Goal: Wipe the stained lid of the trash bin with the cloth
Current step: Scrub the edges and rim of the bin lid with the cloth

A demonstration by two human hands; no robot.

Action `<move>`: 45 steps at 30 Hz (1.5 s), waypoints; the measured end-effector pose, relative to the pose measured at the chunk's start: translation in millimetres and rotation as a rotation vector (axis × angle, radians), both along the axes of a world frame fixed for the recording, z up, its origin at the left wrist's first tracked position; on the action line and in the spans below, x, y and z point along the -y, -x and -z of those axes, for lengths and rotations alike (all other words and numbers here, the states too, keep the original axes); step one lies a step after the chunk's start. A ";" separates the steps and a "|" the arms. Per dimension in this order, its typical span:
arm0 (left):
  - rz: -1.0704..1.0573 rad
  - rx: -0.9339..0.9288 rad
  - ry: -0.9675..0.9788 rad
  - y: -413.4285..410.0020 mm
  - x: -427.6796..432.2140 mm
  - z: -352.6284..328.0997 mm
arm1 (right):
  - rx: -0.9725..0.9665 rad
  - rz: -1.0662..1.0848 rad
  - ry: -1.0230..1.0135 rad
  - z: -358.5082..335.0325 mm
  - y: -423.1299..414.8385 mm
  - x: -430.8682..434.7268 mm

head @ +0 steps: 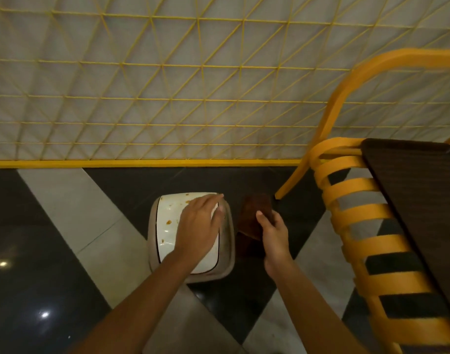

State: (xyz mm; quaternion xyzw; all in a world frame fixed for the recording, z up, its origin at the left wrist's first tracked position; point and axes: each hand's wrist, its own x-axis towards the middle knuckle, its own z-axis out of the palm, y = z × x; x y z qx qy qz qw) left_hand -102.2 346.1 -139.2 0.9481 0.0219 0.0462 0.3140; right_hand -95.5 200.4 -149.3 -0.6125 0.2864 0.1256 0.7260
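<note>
A small trash bin (152,241) stands on the floor below me, with a beige rim and a white lid (167,213). Orange-brown stains dot the lid near its far edge and along its left side. My left hand (198,223) lies over the right half of the lid, fingers spread and pointing away, holding nothing. To the right of the bin, my right hand (272,228) grips a dark brown cloth (254,213) that hangs beside the bin, apart from the lid.
A yellow slatted chair (359,195) stands close on the right, with a dark tabletop (418,190) over it. A yellow wire grid wall (167,98) with a yellow base strip runs behind the bin. The floor is glossy black and grey tiles.
</note>
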 end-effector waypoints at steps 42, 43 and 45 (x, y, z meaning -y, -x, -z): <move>0.262 -0.142 -0.485 -41.3 -15.1 46.3 | 0.169 -0.369 0.185 70.6 -47.5 -33.6; 0.257 -0.147 -0.479 -41.6 -14.2 46.1 | 0.155 -0.375 0.188 68.6 -55.4 -34.9; 0.248 -0.168 -0.461 -41.6 -13.9 46.6 | 0.153 -0.410 0.205 66.0 -65.2 -35.4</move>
